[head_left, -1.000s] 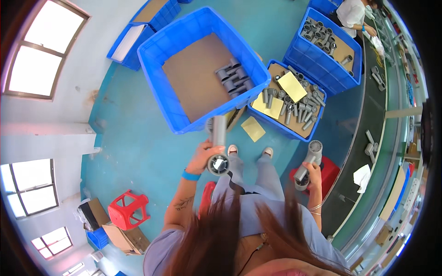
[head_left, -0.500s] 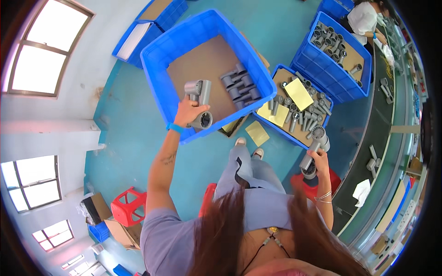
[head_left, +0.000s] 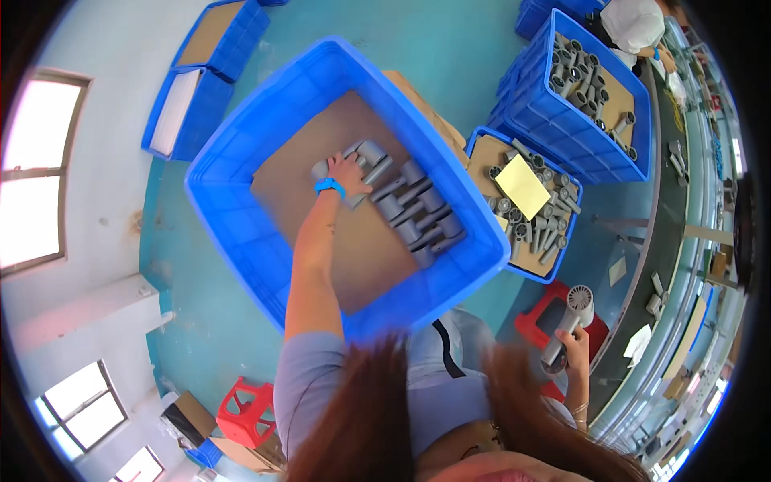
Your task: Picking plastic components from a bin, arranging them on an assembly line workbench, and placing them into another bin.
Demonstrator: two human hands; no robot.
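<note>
Inside the large blue bin (head_left: 241, 173), my left hand (head_left: 345, 175) is low over the cardboard-coloured bottom, fingers curled over grey handheld fans (head_left: 371, 153). How many of them it grips is partly hidden by the hand. Just right of it, several more grey fans (head_left: 409, 233) lie packed in rows. Off to the right, outside the bin, my right hand (head_left: 574, 347) is closed around the handle of a grey handheld fan (head_left: 580, 301), its round grille pointing up; whether a second fan is in that hand I cannot tell.
A shallower blue crate (head_left: 534, 275) holds many loose fans and a yellow sheet (head_left: 522, 186). Behind it stands a stacked blue bin (head_left: 562, 132) of fans. A conveyor belt (head_left: 634, 321) runs along the right, near a red stool (head_left: 538, 313). A co-worker (head_left: 634, 28) is at the far right.
My left hand has gone from above the bin's near edge down and inward to the packed fans. My right hand has moved slightly right and down with its fan. The view has shifted over the bin.
</note>
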